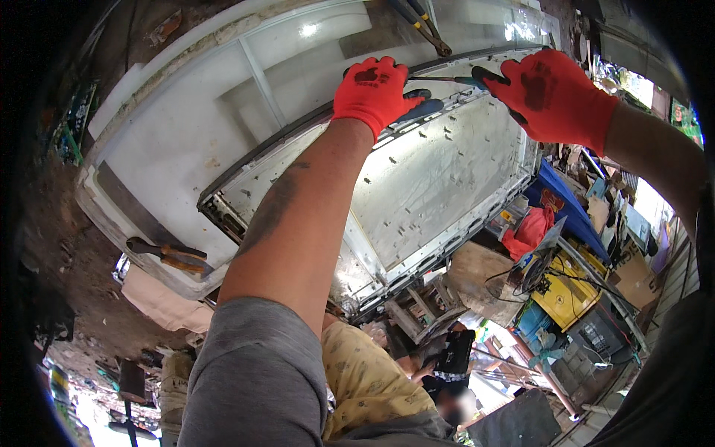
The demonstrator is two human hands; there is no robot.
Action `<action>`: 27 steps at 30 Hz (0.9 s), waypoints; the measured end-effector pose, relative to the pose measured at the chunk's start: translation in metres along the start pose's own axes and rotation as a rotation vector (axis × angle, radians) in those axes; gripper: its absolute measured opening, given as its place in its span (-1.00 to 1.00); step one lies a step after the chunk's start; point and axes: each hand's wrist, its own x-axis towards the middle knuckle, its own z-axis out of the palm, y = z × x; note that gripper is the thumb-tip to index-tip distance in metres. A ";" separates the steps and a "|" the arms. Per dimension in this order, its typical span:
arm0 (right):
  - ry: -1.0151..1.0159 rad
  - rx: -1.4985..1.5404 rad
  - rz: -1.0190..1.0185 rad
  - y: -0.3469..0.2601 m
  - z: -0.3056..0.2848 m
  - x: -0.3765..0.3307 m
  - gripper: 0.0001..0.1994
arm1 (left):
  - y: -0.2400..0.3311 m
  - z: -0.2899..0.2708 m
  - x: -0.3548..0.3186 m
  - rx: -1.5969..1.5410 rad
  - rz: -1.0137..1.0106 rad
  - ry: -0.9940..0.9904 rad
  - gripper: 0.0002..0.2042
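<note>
Both hands wear red gloves at the far edge of the metal panel (439,186); the left hand (376,89) presses curled fingers onto that edge (over a blue-handled tool (421,110)); the right hand (551,93) grips a screwdriver (447,78) whose shaft points toward the left hand; pliers (167,255) lie left of the panel

Orange-handled pliers (167,255) on white casing (171,164), yellow machine (564,292)

Each hand wears a bright red knit work glove with a darker smudge on its back: the left hand (375,91) and the right hand (553,95). Both forearms are bare below short grey sleeves; the left forearm carries a dark tattoo along its side.
</note>
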 end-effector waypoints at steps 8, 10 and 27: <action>-0.578 1.131 0.644 0.022 -0.046 0.026 -0.75 | -0.010 0.010 0.006 -0.161 0.153 0.055 -0.57; -0.361 1.118 0.219 0.022 -0.050 0.030 -0.70 | -0.012 0.009 0.009 -0.218 0.200 0.080 -0.63; -0.265 0.741 0.574 -0.012 -0.071 0.006 -0.79 | 0.028 -0.074 0.042 -0.400 0.368 -0.165 -0.78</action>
